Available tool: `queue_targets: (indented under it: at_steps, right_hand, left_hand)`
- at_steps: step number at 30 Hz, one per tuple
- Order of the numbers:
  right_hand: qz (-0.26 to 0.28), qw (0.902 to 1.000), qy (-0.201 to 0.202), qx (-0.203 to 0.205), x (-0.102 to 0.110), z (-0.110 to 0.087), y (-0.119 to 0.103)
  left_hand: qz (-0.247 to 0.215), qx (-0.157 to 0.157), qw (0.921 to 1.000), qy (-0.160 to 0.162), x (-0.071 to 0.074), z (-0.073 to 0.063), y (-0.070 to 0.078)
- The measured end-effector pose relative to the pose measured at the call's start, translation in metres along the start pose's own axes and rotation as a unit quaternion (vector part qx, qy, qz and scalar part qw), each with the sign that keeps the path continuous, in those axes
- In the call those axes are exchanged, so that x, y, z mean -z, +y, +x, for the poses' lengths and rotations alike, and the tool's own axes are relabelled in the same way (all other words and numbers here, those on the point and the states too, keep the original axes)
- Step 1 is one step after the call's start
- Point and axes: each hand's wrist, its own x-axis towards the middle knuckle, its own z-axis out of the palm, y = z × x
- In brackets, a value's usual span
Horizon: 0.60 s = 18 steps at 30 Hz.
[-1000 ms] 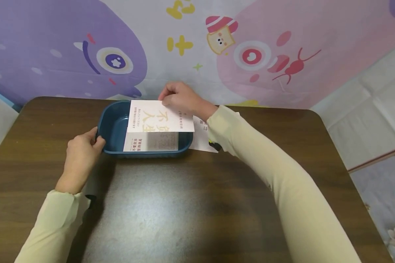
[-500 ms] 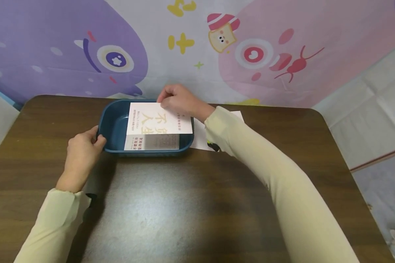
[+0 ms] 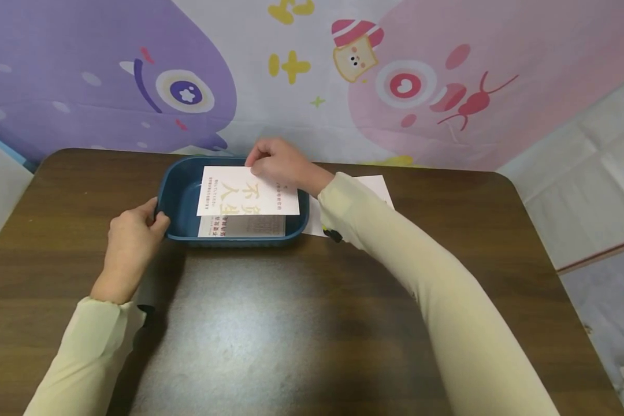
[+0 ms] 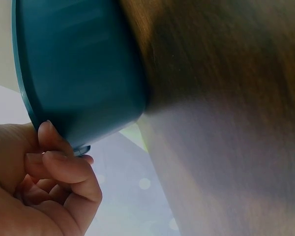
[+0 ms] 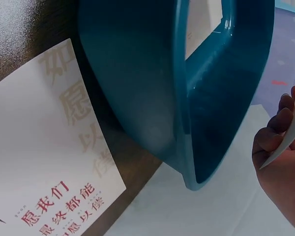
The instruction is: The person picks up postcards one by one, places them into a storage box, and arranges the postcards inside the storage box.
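Note:
A dark teal plastic basin [image 3: 179,199] sits near the table's back edge. My left hand [image 3: 135,240] pinches its left rim between thumb and fingers; the left wrist view shows this grip on the basin wall [image 4: 78,73] up close. Over the basin, my right hand [image 3: 281,164] pinches the far edge of a white card [image 3: 234,196] printed with gold characters. In the right wrist view the held card [image 5: 290,128] is seen nearly edge-on. Below it, inside the basin, lies another printed card [image 3: 241,226] with a grey patch, partly hidden by the held one.
Right of the basin, white printed cards [image 3: 374,186] lie on the brown wooden table [image 3: 317,323], partly under my right forearm. One card [image 5: 44,132] there shows gold and red characters. A cartoon-printed cloth [image 3: 301,127] hangs right behind the table.
My right hand has moved slightly left and toward me with the card, covering more of the card in the basin. My left hand keeps its hold on the rim.

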Motion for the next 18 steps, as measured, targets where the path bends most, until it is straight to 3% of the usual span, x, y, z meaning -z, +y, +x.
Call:
queue_targets:
  at_steps: [18]
  right_hand:
    - [-0.009, 0.9998, -0.008, -0.013, -0.012, 0.005, 0.007]
  left_hand:
    - [-0.001, -0.003, 1.0000, 0.008, -0.001, 0.001, 0.000]
